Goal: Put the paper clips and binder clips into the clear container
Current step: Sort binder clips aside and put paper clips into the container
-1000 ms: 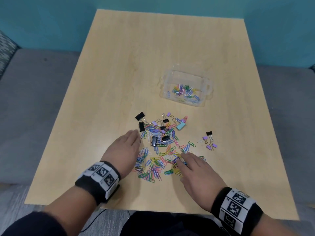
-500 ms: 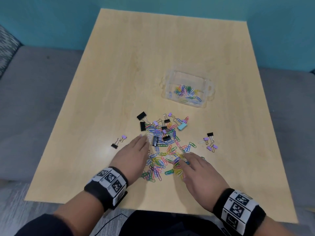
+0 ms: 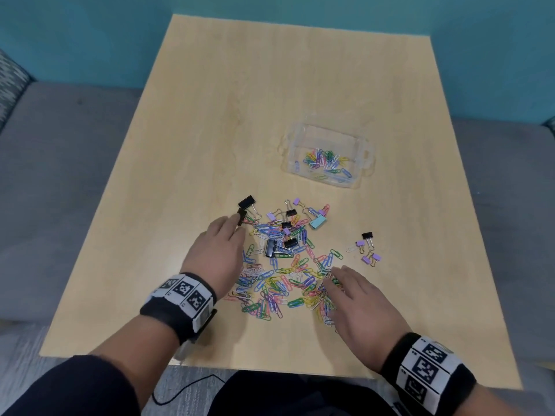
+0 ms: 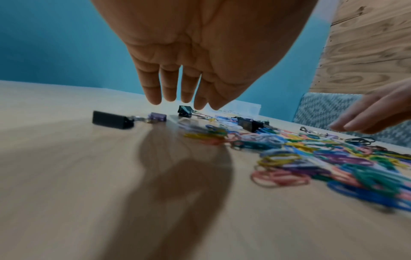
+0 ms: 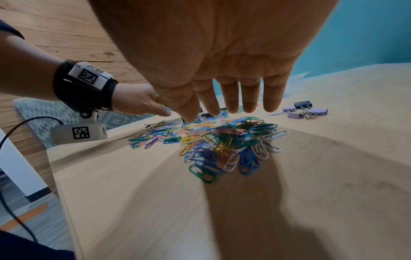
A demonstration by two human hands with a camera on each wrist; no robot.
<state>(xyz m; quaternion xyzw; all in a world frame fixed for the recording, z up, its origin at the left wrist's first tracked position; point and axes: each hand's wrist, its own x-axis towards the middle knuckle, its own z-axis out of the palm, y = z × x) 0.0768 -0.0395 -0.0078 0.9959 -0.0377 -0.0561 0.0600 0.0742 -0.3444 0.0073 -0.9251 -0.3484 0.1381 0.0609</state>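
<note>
A heap of coloured paper clips [image 3: 279,283] lies near the table's front edge, with black, purple and teal binder clips [image 3: 289,232] mixed in at its far side. The clear container [image 3: 365,154] stands beyond it and holds several paper clips. My left hand [image 3: 228,232] lies flat at the heap's left edge, fingers straight, its tips beside a black binder clip [image 3: 247,202]. In the left wrist view the left hand [image 4: 169,88] hovers just above the table and holds nothing. My right hand [image 3: 339,280] spreads flat over the heap's right side, seen with straight fingers in the right wrist view [image 5: 231,98].
A small group of purple and black binder clips [image 3: 366,247] lies apart, right of the heap. The wooden table [image 3: 240,100] has grey seating on both sides and a teal wall behind. A black cable hangs below the table's front edge.
My left hand has slid forward along the heap's left edge, and the two small binder clips that lay to its left are no longer seen there. The right hand has barely moved.
</note>
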